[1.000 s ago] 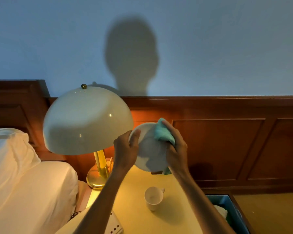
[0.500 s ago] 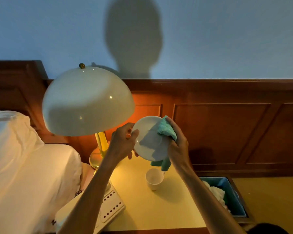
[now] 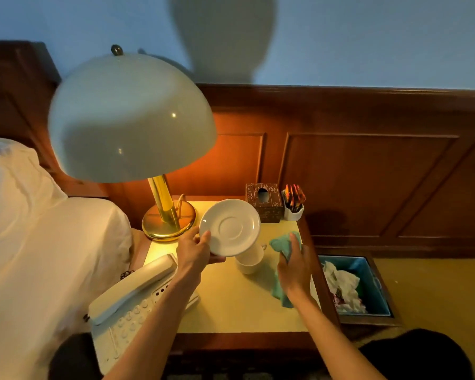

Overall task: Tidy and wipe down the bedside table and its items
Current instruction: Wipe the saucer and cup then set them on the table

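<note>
Dim, warm lamp glow; wall shadow, blurred edges

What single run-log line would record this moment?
left hand: holds saucer above cup | right hand: holds teal cloth over bedside table | saucer and cloth apart

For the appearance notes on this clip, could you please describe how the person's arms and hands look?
Both forearms are bare up to the frame's lower edge: no sleeves show. The left hand and right hand wear no gloves, and no watch, bracelet or ring is visible. Both forearms look slender.
</note>
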Motion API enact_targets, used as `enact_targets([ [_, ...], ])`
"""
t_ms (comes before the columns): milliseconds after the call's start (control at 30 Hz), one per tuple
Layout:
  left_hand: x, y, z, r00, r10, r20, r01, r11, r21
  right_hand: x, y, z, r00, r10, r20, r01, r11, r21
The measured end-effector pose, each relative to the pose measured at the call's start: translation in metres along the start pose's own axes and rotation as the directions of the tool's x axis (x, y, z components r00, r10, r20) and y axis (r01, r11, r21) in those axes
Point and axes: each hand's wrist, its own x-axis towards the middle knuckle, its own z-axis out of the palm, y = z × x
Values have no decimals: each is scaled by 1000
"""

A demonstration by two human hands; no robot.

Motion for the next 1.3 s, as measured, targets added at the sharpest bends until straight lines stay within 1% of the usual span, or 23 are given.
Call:
enact_targets([
  [67,5,-5,1,999,-41,-5,41,998,-53,-9,28,19,992,1,128,27,975,-221],
  [133,12,-10,3,997,-80,-22,78,993,-90,-17,50,34,959,12,284,120,888,-443],
  [167,16,-13,4,995,-97,-36,93,991,-97,-20,58,40,946,13,323,162,846,-508],
  [200,20,-15,4,993,-111,-50,105,990,-99,-22,63,44,944,-1,330,188,823,-536],
  [267,29,-19,3,989,-132,-73,124,988,-96,-19,61,48,953,-36,301,204,809,-551],
  [333,39,-24,4,985,-151,-85,143,985,-96,-15,63,54,958,-56,281,206,817,-538],
  [400,52,-30,6,981,-165,-105,156,984,-86,-12,65,58,956,-84,280,224,826,-518],
  [500,74,-40,12,975,-183,-129,173,981,-85,-9,63,62,950,-127,286,266,808,-526],
  [700,117,-52,26,954,-253,-158,244,967,-78,1,59,72,946,-105,307,265,797,-543],
  [1000,166,-63,45,907,-351,-233,352,935,-39,4,60,72,946,-142,293,290,774,-562],
  [1200,178,-65,46,887,-393,-240,399,917,-28,3,57,70,950,-144,278,287,757,-588],
  [1300,182,-65,46,891,-396,-223,404,915,-7,2,57,69,946,-148,289,300,740,-602],
])
